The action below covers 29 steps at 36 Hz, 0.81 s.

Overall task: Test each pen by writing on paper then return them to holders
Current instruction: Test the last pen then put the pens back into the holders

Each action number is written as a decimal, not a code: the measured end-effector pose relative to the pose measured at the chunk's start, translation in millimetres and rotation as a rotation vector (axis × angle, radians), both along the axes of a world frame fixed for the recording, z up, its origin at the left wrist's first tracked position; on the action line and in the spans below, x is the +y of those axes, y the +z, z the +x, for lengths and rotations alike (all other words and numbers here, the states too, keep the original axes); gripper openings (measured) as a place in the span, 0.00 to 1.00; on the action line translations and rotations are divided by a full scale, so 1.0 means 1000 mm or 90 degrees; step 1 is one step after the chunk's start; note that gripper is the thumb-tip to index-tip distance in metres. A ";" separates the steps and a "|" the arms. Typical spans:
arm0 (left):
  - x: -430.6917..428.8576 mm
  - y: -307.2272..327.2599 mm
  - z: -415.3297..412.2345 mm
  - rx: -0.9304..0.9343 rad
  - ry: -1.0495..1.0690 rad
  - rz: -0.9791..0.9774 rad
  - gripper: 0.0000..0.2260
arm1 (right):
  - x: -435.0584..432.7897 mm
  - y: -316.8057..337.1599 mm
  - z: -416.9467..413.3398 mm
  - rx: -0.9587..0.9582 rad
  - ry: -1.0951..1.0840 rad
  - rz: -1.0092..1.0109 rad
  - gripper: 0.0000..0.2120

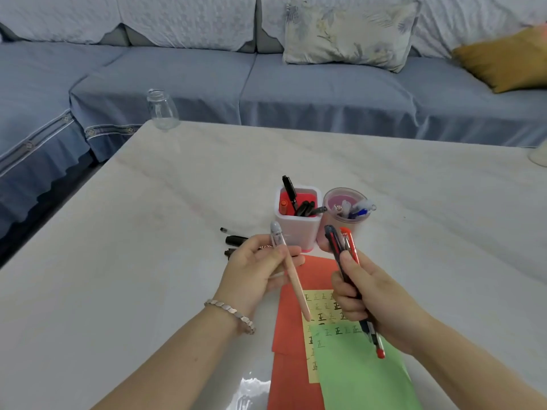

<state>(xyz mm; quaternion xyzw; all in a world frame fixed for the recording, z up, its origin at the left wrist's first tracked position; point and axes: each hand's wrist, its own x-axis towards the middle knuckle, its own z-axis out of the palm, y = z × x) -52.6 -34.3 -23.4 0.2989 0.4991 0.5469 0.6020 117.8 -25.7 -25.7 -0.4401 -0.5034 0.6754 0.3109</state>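
- Your left grip [254, 267] was clamped on a pink pen [296, 287], fingers and thumb pinching its upper half. The clear capped end pointed up toward the holders and the barrel slanted down to the right.
- Your right grip [365, 294] was curled round two pens [344, 244], one dark and one red, held side by side. Their lower ends reached down over the green sheet [361, 383].
- Both grips hung above the table [148, 232], near each other but apart.
- The lower end of the pink pen lay over the yellow sheet [324, 309], which carried rows of handwritten marks. It sat on red paper [291, 327], with the green sheet overlapping it.
- The square holder [296, 233] stood just beyond your left grip, with black pens and an orange one in it.
- The round holder [327, 202] stood just beside it on the right, holding blue and clear pens.
- Loose black pens [235, 240] lay on the table left of the square holder.
- A glass jar [162, 109] stood at the far edge of the table, before the sofa [296, 84].
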 end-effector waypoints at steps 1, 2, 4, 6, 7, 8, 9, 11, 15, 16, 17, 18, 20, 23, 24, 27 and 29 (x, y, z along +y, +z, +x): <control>0.001 0.001 0.002 0.003 -0.004 0.002 0.03 | 0.000 0.001 0.000 -0.009 -0.004 0.001 0.19; 0.001 0.002 0.004 0.004 -0.008 0.004 0.04 | 0.000 0.002 0.000 -0.010 -0.012 -0.009 0.15; 0.003 0.003 0.007 0.013 -0.014 0.010 0.06 | 0.001 0.005 0.001 -0.028 -0.039 -0.029 0.12; 0.004 0.004 0.010 0.022 -0.015 0.015 0.07 | 0.003 0.007 0.003 -0.132 -0.066 -0.011 0.12; 0.006 0.004 0.011 0.021 -0.013 0.017 0.08 | 0.004 0.007 0.005 -0.211 -0.073 0.019 0.12; 0.007 0.005 0.013 0.020 -0.010 0.018 0.08 | 0.005 0.008 0.006 -0.278 -0.078 0.059 0.12; 0.008 0.005 0.014 0.021 -0.007 0.019 0.08 | 0.007 0.008 0.008 -0.324 -0.079 0.107 0.12; 0.010 0.005 0.017 0.026 -0.001 0.023 0.08 | 0.011 0.012 0.012 -0.393 -0.072 0.207 0.11; 0.015 0.009 0.019 0.040 0.013 0.046 0.08 | 0.025 0.030 0.024 -0.401 -0.103 0.345 0.12; 0.016 0.010 0.018 0.051 0.025 0.060 0.08 | 0.031 0.038 0.027 -0.378 -0.126 0.368 0.09; 0.017 0.010 0.018 0.068 0.041 0.080 0.09 | 0.037 0.045 0.030 -0.350 -0.158 0.398 0.07; 0.017 0.011 0.017 0.097 0.061 0.106 0.10 | 0.044 0.053 0.033 -0.321 -0.194 0.436 0.07; 0.018 0.014 0.015 0.154 0.097 0.175 0.10 | 0.056 0.066 0.036 -0.263 -0.249 0.524 0.10; 0.018 0.024 0.014 0.154 0.128 0.280 0.10 | 0.073 0.078 0.033 -0.233 -0.319 0.579 0.08; 0.017 0.028 0.015 0.171 0.135 0.314 0.10 | 0.079 0.078 0.030 -0.259 -0.331 0.576 0.05; 0.021 0.036 0.017 0.217 0.177 0.366 0.12 | 0.095 0.062 0.022 -0.379 -0.310 0.539 0.03; 0.026 0.037 0.017 0.242 0.209 0.373 0.13 | 0.102 0.047 0.020 -0.452 -0.260 0.532 0.08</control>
